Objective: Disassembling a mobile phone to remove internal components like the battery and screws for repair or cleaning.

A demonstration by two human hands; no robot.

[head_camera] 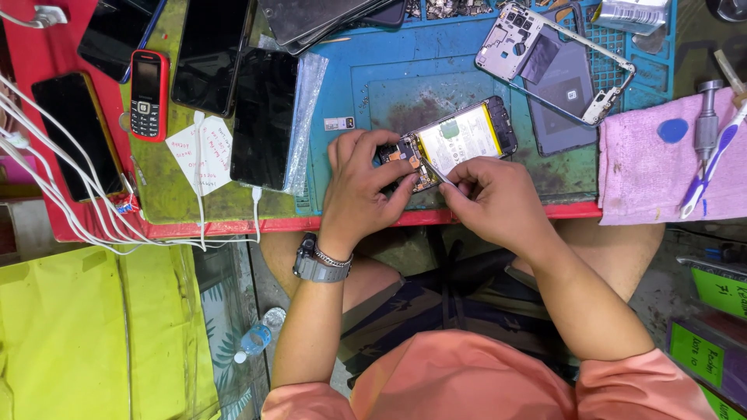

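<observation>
An opened smartphone (459,138) with its back off lies on the blue work mat (389,85), its pale battery and circuit board showing. My left hand (359,180) grips the phone's lower end, fingers curled over the circuit board. My right hand (490,198) pinches a thin metal tool (436,169) whose tip touches the board next to the battery. A watch sits on my left wrist.
A removed phone frame (554,64) lies at the mat's far right. Several dark phones (264,117), a red keypad phone (148,93) and a paper note (204,152) sit left. White cables (47,179) trail left. A pink cloth (661,163) holds a screwdriver, toothbrush and blue pick.
</observation>
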